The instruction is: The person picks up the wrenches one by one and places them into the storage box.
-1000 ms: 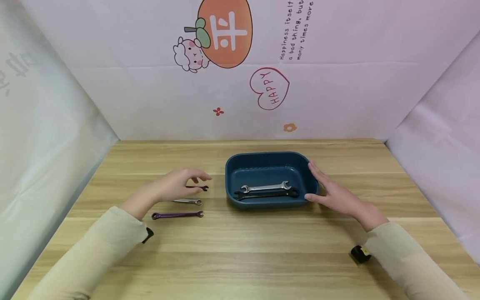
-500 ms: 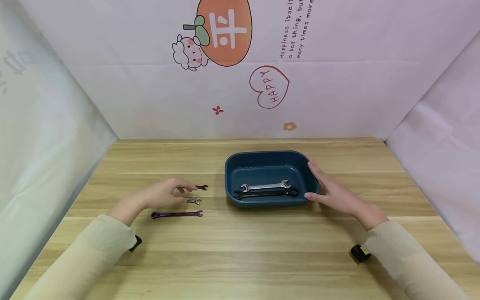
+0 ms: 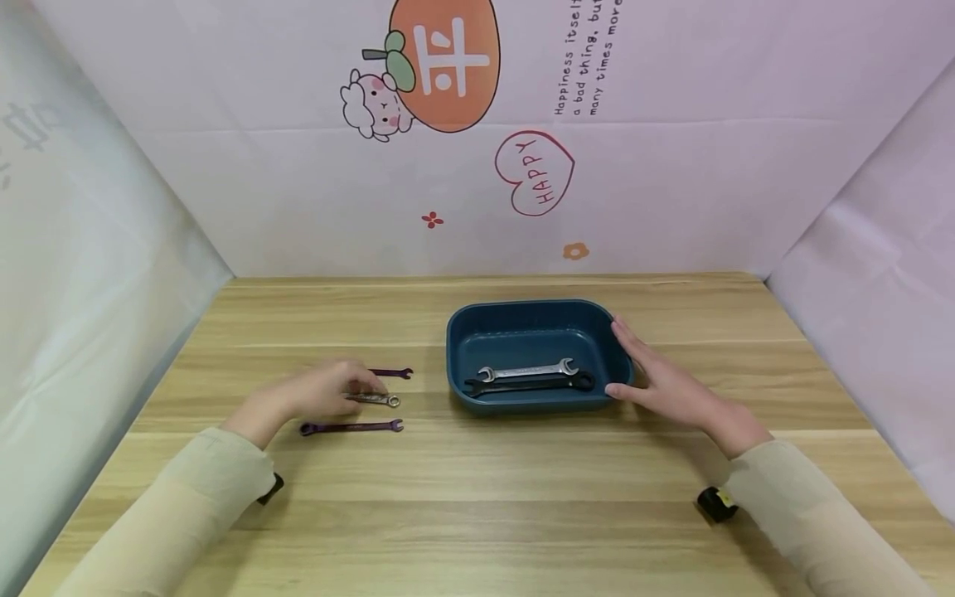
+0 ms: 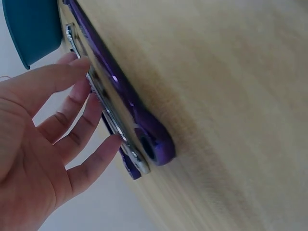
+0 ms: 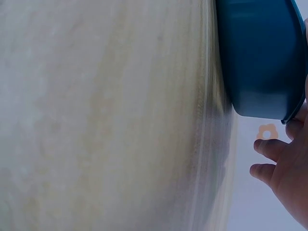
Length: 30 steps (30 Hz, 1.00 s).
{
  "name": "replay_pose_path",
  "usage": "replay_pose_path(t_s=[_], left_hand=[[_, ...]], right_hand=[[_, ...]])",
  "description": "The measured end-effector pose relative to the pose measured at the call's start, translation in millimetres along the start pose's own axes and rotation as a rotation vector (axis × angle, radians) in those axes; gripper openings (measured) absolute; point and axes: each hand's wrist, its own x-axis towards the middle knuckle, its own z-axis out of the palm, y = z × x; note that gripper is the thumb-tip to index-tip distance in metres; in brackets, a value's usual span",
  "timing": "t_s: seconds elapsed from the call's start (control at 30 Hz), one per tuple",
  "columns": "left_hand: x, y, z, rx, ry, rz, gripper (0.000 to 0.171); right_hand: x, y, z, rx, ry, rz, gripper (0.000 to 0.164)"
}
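Note:
My left hand [image 3: 328,390] is over a silver wrench [image 3: 376,400] on the table, thumb and fingers pinching its shaft; the ring end shows past the fingertips. In the left wrist view, this silver wrench [image 4: 113,113] runs between the thumb and the other fingers. A purple wrench [image 3: 352,427] lies nearer me, and another purple wrench [image 3: 391,373] lies just beyond the hand, partly covered. At the right end of a blue basin [image 3: 522,408], my right hand [image 3: 667,390] rests with spread, fairly straight fingers against the rim.
Inside the basin, a silver open-end wrench [image 3: 525,371] lies beside a black wrench [image 3: 530,384]. The wooden table [image 3: 477,497] ends at a printed white cloth wall [image 3: 313,207] behind, with more cloth on both sides.
My left hand has drawn back left from the far purple wrench to the silver one, and its fingers have closed in on it. The right hand and basin have stayed put.

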Motion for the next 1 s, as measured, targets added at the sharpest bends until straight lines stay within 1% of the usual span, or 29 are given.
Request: replay_pose_path(t_s=[0.2, 0.4, 0.5, 0.57, 0.83, 1.0], left_hand=[[1.3, -5.1, 0.5, -0.017, -0.012, -0.030, 0.045], [1.3, -7.3, 1.4, -0.031, -0.001, -0.028, 0.049], [1.0, -7.5, 1.9, -0.023, 0.007, -0.026, 0.051], [0.7, -7.4, 1.7, -0.014, 0.012, -0.037, 0.053], [0.1, -8.2, 0.9, 0.016, 0.009, -0.041, 0.054], [-0.1, -8.8, 1.7, 0.008, 0.014, -0.041, 0.056]], right_hand=[[-0.2, -0.6, -0.4, -0.008, 0.001, -0.004, 0.097], [-0.1, -0.4, -1.0, -0.012, -0.001, -0.002, 0.097], [-0.2, -0.2, -1.0, -0.013, -0.003, -0.001, 0.096], [-0.1, -0.1, -1.2, -0.015, -0.002, -0.002, 0.096], [-0.7, 0.7, -0.6, -0.025, 0.008, -0.005, 0.096], [-1.2, -0.3, -0.6, -0.022, 0.005, -0.003, 0.096]])
